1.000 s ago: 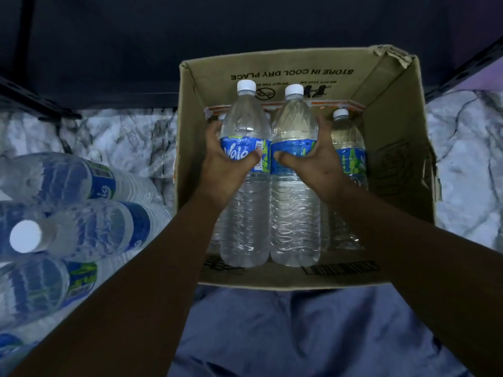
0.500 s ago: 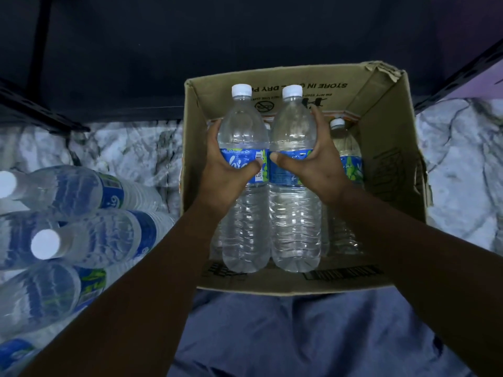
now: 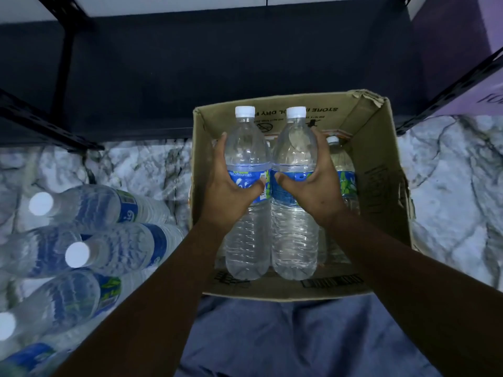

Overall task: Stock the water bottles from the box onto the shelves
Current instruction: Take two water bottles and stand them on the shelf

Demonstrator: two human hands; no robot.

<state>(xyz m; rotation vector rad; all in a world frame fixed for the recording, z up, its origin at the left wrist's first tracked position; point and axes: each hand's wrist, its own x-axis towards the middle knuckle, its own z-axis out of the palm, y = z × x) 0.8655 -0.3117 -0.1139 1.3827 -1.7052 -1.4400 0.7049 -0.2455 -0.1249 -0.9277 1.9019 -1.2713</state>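
Note:
An open cardboard box stands on the marble floor in front of me. My left hand grips the left water bottle at its blue label. My right hand grips the right water bottle the same way. Both clear bottles have white caps and are held upright, side by side, over the box. A third bottle stands in the box behind my right hand. The dark shelf lies beyond the box.
Several stocked bottles lie stacked on their sides at the left. Black metal shelf rails run at left and right. White marble floor surrounds the box. My blue trousers are below.
Both hands have lifted the two bottles a little higher in the box. The camera has tilted up, so more of the dark shelf shows.

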